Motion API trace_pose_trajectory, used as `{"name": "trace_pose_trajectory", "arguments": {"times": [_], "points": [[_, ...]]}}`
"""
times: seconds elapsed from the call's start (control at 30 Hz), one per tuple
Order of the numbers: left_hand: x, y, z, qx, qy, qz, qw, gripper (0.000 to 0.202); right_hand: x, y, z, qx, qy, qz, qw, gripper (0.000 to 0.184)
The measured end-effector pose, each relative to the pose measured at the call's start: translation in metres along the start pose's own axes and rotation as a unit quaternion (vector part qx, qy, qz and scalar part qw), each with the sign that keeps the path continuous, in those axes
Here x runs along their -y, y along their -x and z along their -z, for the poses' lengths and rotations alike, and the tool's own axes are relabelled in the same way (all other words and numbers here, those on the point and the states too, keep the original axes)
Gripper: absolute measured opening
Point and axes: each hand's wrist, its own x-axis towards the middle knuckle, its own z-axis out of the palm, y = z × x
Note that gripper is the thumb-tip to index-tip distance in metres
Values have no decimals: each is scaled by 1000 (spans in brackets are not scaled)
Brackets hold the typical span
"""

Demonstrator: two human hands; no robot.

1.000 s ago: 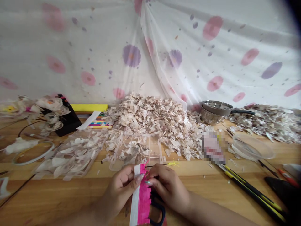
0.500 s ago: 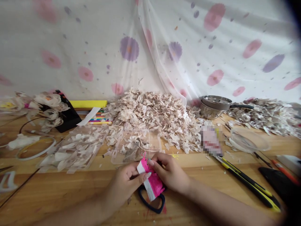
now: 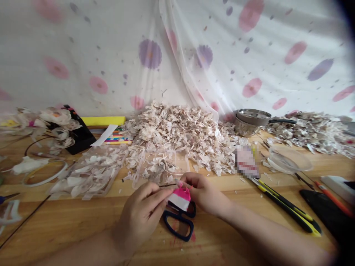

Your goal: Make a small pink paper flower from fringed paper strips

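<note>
A small pink-and-white strip [image 3: 179, 199], perhaps paper or cloth, is held up between my hands, pink fringe-like bits at its top. My left hand [image 3: 144, 207] pinches its left side with fingers together. At the top right, the thumb and fingers of my right hand [image 3: 203, 194] are closed on the pink part. Between my fingertips runs a thin dark stick [image 3: 168, 185]; what it belongs to is hidden. Beneath the strip lie scissors [image 3: 181, 236] with dark blue handles, their blades out of sight.
Behind my hands are a clear plastic box [image 3: 138, 171] and a big heap of pale petals [image 3: 174, 129]. A petal-filled tray [image 3: 85, 173] lies left. A yellow-black utility knife [image 3: 288, 208], a clear lid [image 3: 290, 160] and a metal pan [image 3: 253, 118] are on the right.
The strip has turned from a steep slant to lying more level, its white band now facing down toward me. My left hand has rolled over it, and the thin stick has come into view.
</note>
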Motion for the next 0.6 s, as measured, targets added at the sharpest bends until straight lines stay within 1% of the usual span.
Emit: {"name": "trace_pose_trajectory", "arguments": {"times": [0.03,0.07,0.1,0.13,0.17,0.2,0.23,0.3,0.33,0.37,0.4,0.43,0.47,0.53,0.6], "points": [[-3,-1,0,-4,28,41,999,20,2,3,1,-26,32,49,998,26],[-7,-2,0,-17,70,108,992,18,4,5,2,-55,73,104,990,25],[-11,-3,-1,-31,125,173,976,18,6,8,3,-83,117,158,977,23],[-15,-4,-2,-27,177,228,957,24,7,10,5,-108,162,209,958,22],[-19,-5,-2,-4,228,263,937,32,8,13,7,-129,202,256,937,21],[-23,-6,-3,43,273,291,916,41,9,14,9,-142,236,297,914,20],[-26,-7,-3,104,322,323,884,51,10,16,11,-149,265,336,892,19],[-32,-8,-4,217,408,387,798,68,10,18,15,-140,322,410,842,18],[-34,-8,-4,256,440,411,757,73,11,18,16,-130,351,445,814,17],[-36,-7,-4,275,463,427,727,75,10,18,17,-116,379,477,784,16],[-37,-6,-4,281,476,432,713,74,10,17,18,-102,405,504,756,16],[-37,-5,-5,273,483,426,715,70,9,17,18,-91,427,523,732,16],[-37,-4,-4,258,485,412,727,65,8,16,18,-82,443,534,715,16],[-36,-3,-4,223,477,376,763,57,5,15,17,-74,458,537,704,16],[-33,-3,-3,201,456,337,799,54,2,13,16,-73,462,532,706,15]]}}
